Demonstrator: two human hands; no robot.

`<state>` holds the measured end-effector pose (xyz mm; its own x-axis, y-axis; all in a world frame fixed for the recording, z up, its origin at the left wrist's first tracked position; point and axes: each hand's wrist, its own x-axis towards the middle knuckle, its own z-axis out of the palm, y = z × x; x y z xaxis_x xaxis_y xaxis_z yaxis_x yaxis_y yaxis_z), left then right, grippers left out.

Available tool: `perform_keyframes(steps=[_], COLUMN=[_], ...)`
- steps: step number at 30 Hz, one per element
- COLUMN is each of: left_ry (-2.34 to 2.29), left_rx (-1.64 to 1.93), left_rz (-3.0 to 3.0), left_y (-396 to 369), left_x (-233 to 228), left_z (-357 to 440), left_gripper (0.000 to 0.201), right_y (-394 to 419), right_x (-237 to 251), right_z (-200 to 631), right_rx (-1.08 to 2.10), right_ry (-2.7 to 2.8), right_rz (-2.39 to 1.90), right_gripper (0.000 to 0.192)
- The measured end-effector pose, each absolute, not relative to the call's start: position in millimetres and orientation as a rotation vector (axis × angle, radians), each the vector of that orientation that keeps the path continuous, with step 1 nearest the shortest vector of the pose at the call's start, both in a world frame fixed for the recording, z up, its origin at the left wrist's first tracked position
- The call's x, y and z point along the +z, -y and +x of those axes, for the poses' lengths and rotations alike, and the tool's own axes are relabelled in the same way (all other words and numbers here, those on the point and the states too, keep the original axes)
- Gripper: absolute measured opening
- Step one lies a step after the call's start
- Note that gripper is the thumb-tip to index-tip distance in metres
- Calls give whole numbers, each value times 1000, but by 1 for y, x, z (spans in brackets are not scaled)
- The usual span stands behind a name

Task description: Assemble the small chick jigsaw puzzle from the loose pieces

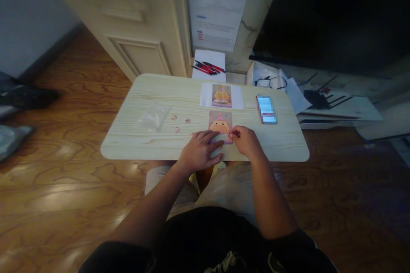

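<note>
A small jigsaw puzzle (219, 124) with an orange cartoon animal on a pink ground lies near the table's front edge. My left hand (200, 147) rests on its lower left part, fingers stretched out and spread. At the puzzle's lower right side, my right hand (245, 140) is closed in a pinch on a small jigsaw piece (229, 135), mostly hidden by the fingertips. Left of the puzzle lie several loose pieces, among them one jigsaw piece (187, 121) by itself. Behind the puzzle, a printed picture (221, 95) of the same animal sits on white paper (237, 97).
A clear plastic bag (153, 118) lies on the pale wooden table (128, 140), left of the pieces. A phone (267, 110) with a lit screen is at the right. Beyond the back edge are red and black pens (209, 68) and a white box (265, 72) with cables.
</note>
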<state>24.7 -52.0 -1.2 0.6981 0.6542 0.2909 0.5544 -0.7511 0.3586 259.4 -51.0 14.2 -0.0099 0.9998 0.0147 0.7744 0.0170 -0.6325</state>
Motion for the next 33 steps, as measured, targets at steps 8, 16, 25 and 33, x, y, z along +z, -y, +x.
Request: perform_keyframes(steps=[8,16,25,33], left_ry=[-975,-955,-888,-902], left_rx=[606,586,570,514], left_rz=[2659,2658,2649,2695], left_y=[52,52,50,50], left_x=[-1,-1,2,-1], left_z=[25,23,22,21], left_gripper=[44,45,57,53], right_y=[49,47,50,50], right_x=[15,16,17,8], right_z=[260,260,262,257], right_rx=[587,558,524,509], right_ry=[1887,1927,1778,1786], right_rz=[-1816,-1807,-1800,-1903], right_gripper=[19,21,15,7])
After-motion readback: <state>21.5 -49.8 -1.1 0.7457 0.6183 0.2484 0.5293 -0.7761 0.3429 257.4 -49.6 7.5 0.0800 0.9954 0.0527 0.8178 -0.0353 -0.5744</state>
